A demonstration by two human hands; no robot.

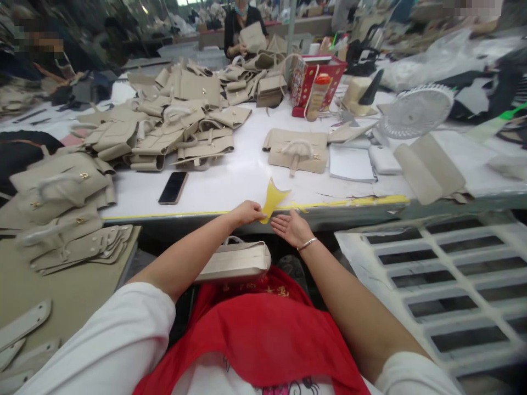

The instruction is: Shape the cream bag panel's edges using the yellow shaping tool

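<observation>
At the table's front edge, my left hand (248,213) pinches the narrow lower end of a thin yellow piece (272,198). The piece stands upright and flares into a forked top; what it is made of I cannot tell. Just right of it, my right hand (293,228) is open, palm turned up and fingers stretched out, apparently holding nothing. A beige handbag (236,260) rests on my lap over the red apron (263,329), below my left forearm. Straight ahead on the table lies a flat beige bag piece (297,151) with a wrapped handle.
Beige bag parts (164,123) are heaped at the left and back of the white table (230,186). A phone (173,188) lies near its edge. A white slatted rack (444,274) stands at the right, a board (90,291) at the left. One person (244,27) works beyond.
</observation>
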